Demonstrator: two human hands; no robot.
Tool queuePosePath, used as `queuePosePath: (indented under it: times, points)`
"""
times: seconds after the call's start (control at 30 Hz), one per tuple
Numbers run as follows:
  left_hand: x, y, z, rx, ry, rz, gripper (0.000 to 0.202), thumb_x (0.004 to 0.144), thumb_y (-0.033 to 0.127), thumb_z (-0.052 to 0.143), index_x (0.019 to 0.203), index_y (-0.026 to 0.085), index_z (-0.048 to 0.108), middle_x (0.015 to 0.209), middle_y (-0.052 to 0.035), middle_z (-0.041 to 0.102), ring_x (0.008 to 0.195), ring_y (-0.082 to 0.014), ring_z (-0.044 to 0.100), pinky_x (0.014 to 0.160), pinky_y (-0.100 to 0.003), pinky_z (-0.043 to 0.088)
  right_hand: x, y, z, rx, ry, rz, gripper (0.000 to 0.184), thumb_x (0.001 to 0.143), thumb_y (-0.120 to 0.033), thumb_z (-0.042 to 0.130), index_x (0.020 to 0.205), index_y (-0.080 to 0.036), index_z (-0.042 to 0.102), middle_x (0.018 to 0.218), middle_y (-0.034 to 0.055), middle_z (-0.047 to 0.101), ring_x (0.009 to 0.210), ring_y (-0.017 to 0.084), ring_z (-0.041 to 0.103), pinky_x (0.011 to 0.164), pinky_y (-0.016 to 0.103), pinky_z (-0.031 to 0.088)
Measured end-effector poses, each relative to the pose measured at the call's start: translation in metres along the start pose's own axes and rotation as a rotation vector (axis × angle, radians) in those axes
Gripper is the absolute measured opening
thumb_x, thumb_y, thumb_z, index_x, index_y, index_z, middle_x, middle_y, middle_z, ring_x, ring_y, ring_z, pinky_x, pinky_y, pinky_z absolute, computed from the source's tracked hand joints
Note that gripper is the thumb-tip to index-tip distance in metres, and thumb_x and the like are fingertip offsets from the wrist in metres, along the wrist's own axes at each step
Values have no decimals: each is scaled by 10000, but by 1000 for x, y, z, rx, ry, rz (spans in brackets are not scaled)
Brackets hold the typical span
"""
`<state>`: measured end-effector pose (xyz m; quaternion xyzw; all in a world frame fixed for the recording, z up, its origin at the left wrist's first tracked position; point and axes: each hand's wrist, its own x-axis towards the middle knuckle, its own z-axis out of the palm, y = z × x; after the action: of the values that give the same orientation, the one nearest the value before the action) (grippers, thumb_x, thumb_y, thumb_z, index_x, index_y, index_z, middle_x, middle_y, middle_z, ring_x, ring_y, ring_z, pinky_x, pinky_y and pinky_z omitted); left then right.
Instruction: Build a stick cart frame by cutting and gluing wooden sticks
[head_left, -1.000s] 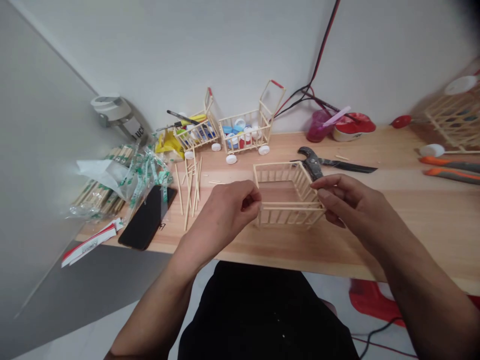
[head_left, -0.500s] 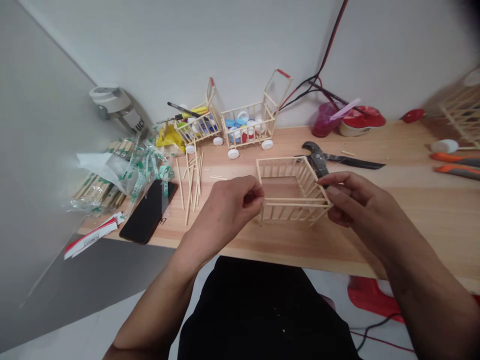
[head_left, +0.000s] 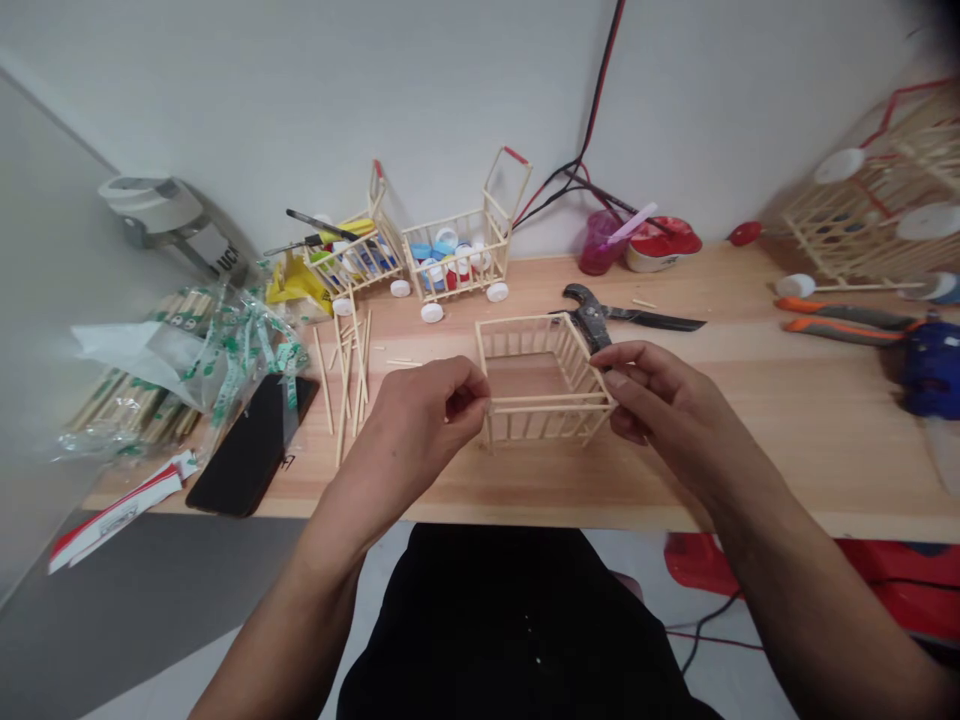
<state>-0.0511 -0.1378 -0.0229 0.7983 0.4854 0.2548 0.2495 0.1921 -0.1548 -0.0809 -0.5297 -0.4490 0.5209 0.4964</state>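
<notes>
A small open basket frame (head_left: 546, 406) built of thin wooden sticks stands at the middle of the wooden table, with slatted sides and the tabletop visible through it. My left hand (head_left: 424, 410) pinches its near left corner, finger and thumb pressed together. At the right end, my right hand (head_left: 664, 400) grips the near corner between thumb and fingers. A stick lies along the near top rail, and whether it is fixed there I cannot tell. Just behind the basket's right side lie black-handled cutters (head_left: 592, 318). Loose wooden sticks (head_left: 345, 380) are scattered left of my left hand.
Two finished stick carts (head_left: 457, 255) with white wheels hold bottle caps near the wall. A phone (head_left: 251, 445), bagged sticks (head_left: 142, 395) and a bottle (head_left: 176, 225) are left. A purple cup (head_left: 598, 243), orange-handled pliers (head_left: 844, 322), a blue glue gun (head_left: 932, 365) and more carts (head_left: 862, 225) are right.
The view has turned to the right, so the glue gun and more of the stacked carts show. Both hands keep their hold on the basket frame, with no clear movement against it.
</notes>
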Motion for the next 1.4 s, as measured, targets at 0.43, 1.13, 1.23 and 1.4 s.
queuePosePath:
  times: [0.43, 1.13, 1.23, 1.4]
  points:
    - [-1, -1, 0, -1, -6, 19, 114, 816, 73, 586, 782, 171, 631, 712, 55, 634, 672, -69, 560, 635, -216, 397, -6, -6, 6, -4, 30, 12, 143, 883, -315, 645, 994, -231, 613, 661, -62, 433, 510, 58, 368, 452, 209, 276]
    - [40, 0, -28, -56, 129, 93, 95, 787, 100, 582, 735, 149, 645, 674, 27, 634, 634, -83, 537, 595, -195, 379, 36, -38, -19, -331, 142, -288, 323, 910, -543, 574, 945, -240, 680, 739, 8, 565, 619, 128, 492, 520, 256, 381]
    - [68, 1, -24, -99, 106, 140, 96, 780, 89, 581, 720, 135, 639, 653, 32, 609, 616, -74, 508, 586, -190, 355, 53, -58, -13, -538, 156, -518, 285, 955, -474, 517, 984, -251, 691, 943, 57, 674, 808, 183, 601, 639, 300, 452]
    - [100, 0, -13, -102, 103, 164, 91, 772, 89, 584, 708, 136, 628, 618, 42, 565, 608, -78, 478, 609, -203, 335, 74, -71, 1, -809, 107, -820, 225, 966, -342, 514, 994, -237, 711, 1039, 84, 707, 983, 233, 627, 730, 341, 475]
